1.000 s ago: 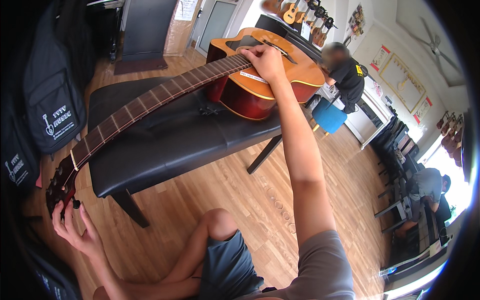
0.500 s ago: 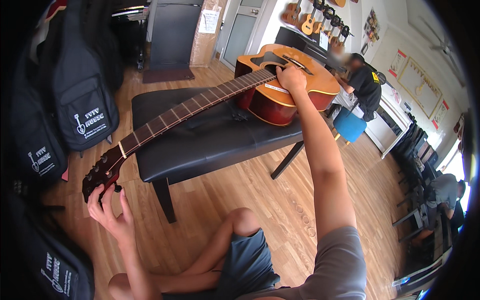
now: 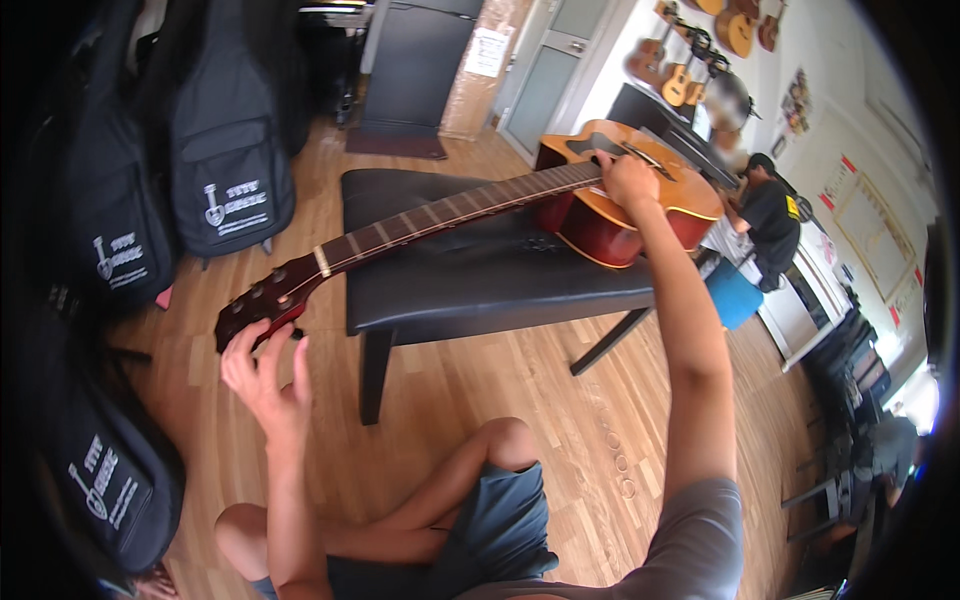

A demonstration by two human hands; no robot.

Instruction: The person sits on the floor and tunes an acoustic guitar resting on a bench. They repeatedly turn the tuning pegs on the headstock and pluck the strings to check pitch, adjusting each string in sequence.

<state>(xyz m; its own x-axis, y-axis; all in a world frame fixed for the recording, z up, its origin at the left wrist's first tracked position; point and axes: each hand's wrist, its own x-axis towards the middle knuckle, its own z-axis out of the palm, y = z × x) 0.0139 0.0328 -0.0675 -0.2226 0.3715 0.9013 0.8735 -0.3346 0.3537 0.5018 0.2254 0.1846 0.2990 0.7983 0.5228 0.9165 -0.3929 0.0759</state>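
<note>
An acoustic guitar (image 3: 625, 225) with a tan top and dark red sides lies face up across a black padded bench (image 3: 500, 290). Its neck (image 3: 450, 215) slants toward me, and the dark headstock (image 3: 262, 300) juts past the bench's left edge. At the headstock's lower side is my left hand (image 3: 268, 378), fingertips touching by the tuning pegs, thumb and fingers apart. My right hand (image 3: 632, 182) rests on the guitar top where the fretboard ends near the sound hole. Its fingers are curled together, and what they grip, if anything, is hidden.
Black gig bags (image 3: 235, 150) stand at the left, one (image 3: 120, 480) close by my left side. Several thin rings (image 3: 615, 460) lie on the wooden floor. A person in black (image 3: 770, 220) is near a blue stool (image 3: 735, 295); another person (image 3: 880, 455) is far right.
The whole view has swung, so guitar and bench appear further right. My left hand remains at the headstock, its fingers slightly shifted. My right thumb now points out toward the fretboard.
</note>
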